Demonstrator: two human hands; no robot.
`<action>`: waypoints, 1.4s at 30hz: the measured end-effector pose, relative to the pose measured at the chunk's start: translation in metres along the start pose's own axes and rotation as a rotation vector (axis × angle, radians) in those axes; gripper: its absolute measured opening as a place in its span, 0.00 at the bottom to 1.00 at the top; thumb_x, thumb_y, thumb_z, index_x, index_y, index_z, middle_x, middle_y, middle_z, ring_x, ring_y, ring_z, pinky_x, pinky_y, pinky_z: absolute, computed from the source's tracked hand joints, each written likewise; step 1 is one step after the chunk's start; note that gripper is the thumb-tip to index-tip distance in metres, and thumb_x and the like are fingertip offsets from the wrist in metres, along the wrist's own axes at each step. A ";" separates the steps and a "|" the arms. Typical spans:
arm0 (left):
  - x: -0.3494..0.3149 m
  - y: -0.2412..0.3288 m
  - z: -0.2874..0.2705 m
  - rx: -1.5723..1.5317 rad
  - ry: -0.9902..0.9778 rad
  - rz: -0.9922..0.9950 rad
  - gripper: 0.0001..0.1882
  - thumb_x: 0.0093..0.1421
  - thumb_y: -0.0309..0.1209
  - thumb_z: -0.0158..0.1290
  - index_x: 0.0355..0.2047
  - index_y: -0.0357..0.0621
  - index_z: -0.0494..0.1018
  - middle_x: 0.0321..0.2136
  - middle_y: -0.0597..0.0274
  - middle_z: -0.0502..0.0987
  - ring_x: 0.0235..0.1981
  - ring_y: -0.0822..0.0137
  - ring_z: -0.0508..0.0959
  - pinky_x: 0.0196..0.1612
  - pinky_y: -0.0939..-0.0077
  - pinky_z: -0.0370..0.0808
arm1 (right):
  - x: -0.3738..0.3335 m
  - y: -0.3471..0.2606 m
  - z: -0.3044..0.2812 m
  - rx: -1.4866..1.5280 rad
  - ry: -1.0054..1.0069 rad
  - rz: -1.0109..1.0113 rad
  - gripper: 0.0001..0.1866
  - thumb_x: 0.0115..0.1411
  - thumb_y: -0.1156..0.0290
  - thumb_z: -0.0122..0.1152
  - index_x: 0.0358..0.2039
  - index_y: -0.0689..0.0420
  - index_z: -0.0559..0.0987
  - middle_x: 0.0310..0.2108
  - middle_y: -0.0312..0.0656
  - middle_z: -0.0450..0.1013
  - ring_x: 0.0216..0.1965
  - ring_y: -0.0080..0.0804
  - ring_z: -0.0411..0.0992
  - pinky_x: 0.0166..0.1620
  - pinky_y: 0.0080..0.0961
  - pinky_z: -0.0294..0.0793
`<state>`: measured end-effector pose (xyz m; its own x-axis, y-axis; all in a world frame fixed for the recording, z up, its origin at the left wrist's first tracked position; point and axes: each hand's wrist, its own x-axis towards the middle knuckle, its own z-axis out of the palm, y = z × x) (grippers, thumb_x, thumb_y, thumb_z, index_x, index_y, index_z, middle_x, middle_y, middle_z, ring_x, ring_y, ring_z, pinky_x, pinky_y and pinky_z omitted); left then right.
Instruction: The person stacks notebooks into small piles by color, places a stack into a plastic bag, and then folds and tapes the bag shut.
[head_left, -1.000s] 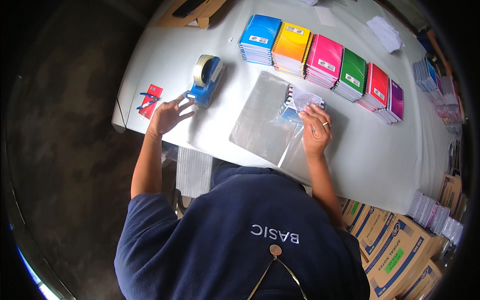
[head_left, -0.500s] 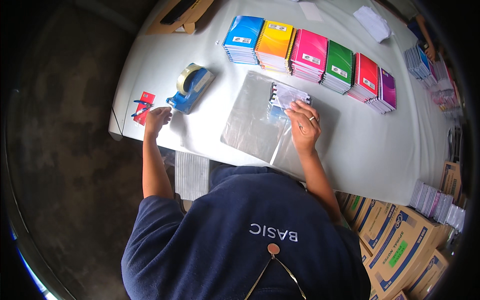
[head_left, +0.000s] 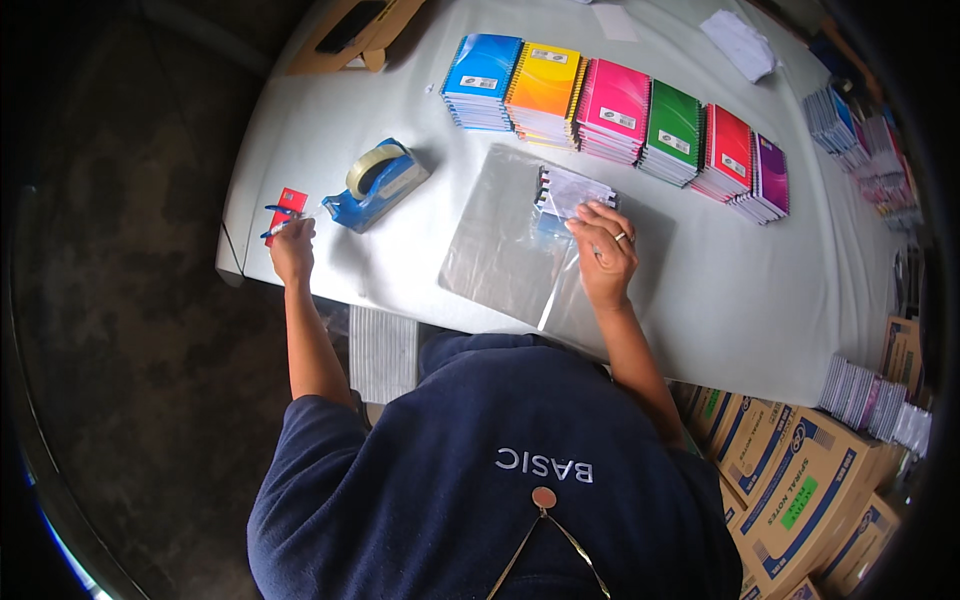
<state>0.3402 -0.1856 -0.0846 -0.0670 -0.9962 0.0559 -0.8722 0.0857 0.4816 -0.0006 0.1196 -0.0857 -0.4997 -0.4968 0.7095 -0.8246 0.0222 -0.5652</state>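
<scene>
My left hand (head_left: 293,252) is closed at the table's left edge, its fingertips pinching the end of a clear tape strip (head_left: 318,212). The strip runs to the blue tape dispenser (head_left: 385,193), which carries a roll of clear tape. Right beside these fingers, blue-handled snips (head_left: 284,212) lie on a red card (head_left: 291,199). My right hand (head_left: 608,255) is closed over a clear plastic bag (head_left: 560,222) with a small stack of spiral notebooks (head_left: 577,188) in it; its fingers pinch the plastic at the near end. Flat clear bags (head_left: 495,240) lie underneath.
Stacks of spiral notebooks in blue (head_left: 484,70), yellow, pink, green (head_left: 675,125), red and purple (head_left: 770,175) form a row behind the bags. An open cardboard box (head_left: 400,20) is at the far left, cartons (head_left: 800,490) at lower right. Another person's arm shows at the far right.
My left hand has moved left from the dispenser's mouth to the snips, drawing out tape. The dispenser has turned and shifted slightly. My right hand stays at the bag.
</scene>
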 end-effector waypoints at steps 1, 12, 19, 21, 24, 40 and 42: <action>0.000 0.002 -0.006 -0.002 -0.043 -0.007 0.11 0.54 0.39 0.54 0.32 0.47 0.80 0.24 0.61 0.80 0.25 0.68 0.79 0.32 0.72 0.73 | 0.000 0.001 0.000 -0.003 0.004 0.000 0.07 0.44 0.81 0.67 0.23 0.54 0.80 0.32 0.34 0.78 0.42 0.30 0.74 0.47 0.26 0.69; -0.054 0.159 -0.027 -0.923 0.163 0.426 0.09 0.62 0.29 0.52 0.31 0.35 0.78 0.25 0.59 0.80 0.28 0.71 0.78 0.33 0.80 0.73 | -0.006 0.005 0.002 0.043 0.061 -0.019 0.12 0.40 0.84 0.67 0.25 0.53 0.81 0.33 0.35 0.78 0.42 0.31 0.74 0.45 0.26 0.71; -0.198 0.258 0.065 -0.848 -0.880 -0.077 0.20 0.57 0.46 0.56 0.20 0.41 0.74 0.13 0.66 0.71 0.12 0.79 0.65 0.17 0.86 0.62 | -0.011 0.005 -0.001 0.051 0.062 -0.045 0.14 0.42 0.83 0.65 0.30 0.52 0.80 0.36 0.33 0.77 0.44 0.30 0.73 0.45 0.27 0.68; -0.205 0.248 0.070 -0.749 -0.895 -0.100 0.20 0.56 0.46 0.58 0.18 0.42 0.73 0.12 0.67 0.70 0.12 0.80 0.64 0.16 0.87 0.60 | -0.017 0.001 0.000 0.130 0.114 0.020 0.16 0.42 0.83 0.65 0.33 0.52 0.79 0.36 0.32 0.77 0.44 0.31 0.74 0.45 0.27 0.68; -0.199 0.244 0.068 -0.748 -0.941 -0.075 0.20 0.56 0.45 0.58 0.18 0.42 0.73 0.12 0.67 0.70 0.11 0.81 0.64 0.15 0.87 0.58 | -0.017 -0.003 -0.002 -0.028 0.026 -0.028 0.22 0.45 0.80 0.63 0.43 0.50 0.78 0.42 0.34 0.74 0.44 0.30 0.71 0.46 0.27 0.67; -0.112 0.185 0.084 -0.329 -0.242 0.521 0.18 0.45 0.31 0.64 0.38 0.46 0.74 0.35 0.57 0.74 0.35 0.57 0.75 0.38 0.66 0.72 | 0.013 -0.017 -0.023 -0.241 -0.370 0.115 0.32 0.44 0.77 0.59 0.54 0.56 0.69 0.62 0.40 0.57 0.53 0.40 0.62 0.53 0.38 0.64; -0.057 0.157 0.043 -0.225 0.085 0.732 0.29 0.44 0.29 0.64 0.48 0.46 0.68 0.46 0.49 0.69 0.48 0.49 0.68 0.50 0.61 0.66 | 0.012 -0.025 -0.021 -0.333 -0.395 0.160 0.33 0.45 0.78 0.59 0.56 0.55 0.67 0.63 0.39 0.56 0.53 0.39 0.62 0.52 0.38 0.63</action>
<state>0.1862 -0.1161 -0.0502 -0.5441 -0.6801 0.4914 -0.4995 0.7331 0.4616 0.0082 0.1309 -0.0541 -0.5414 -0.7515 0.3770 -0.8178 0.3665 -0.4438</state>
